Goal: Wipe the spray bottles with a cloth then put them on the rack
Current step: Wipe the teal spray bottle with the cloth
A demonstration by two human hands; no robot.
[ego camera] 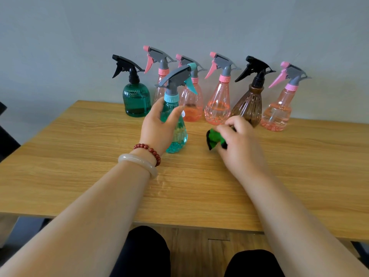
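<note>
My left hand is wrapped round the translucent teal plastic spray bottle, thumb on one side and fingers curled over the shoulder just under its collar. The bottle stands on the light wooden table with its long axis upright, perhaps leaning a little. Its grey head points to my right.

My right hand pinches the green cloth, black at the edges and bunched into a wad at my fingertips. I cannot tell whether the wad touches the wood.

What matters for wiping is this: the cloth lies to the right of the bottle, near it but apart, with a bare strip of table between. The right hand is the one that has to travel, leftward onto the bottle's right flank, while the left holds it steady.

Room is tight at the back. A row stands there against the grey wall: a dark green domed bottle, four pink plastic spray bottles and a brown ribbed bottle, which is just behind my right knuckles. A sweep backward could knock one. On my side, only my forearms lie over the wood up to the near edge, so I judge it safer to work there.

The rack is not in view.
</note>
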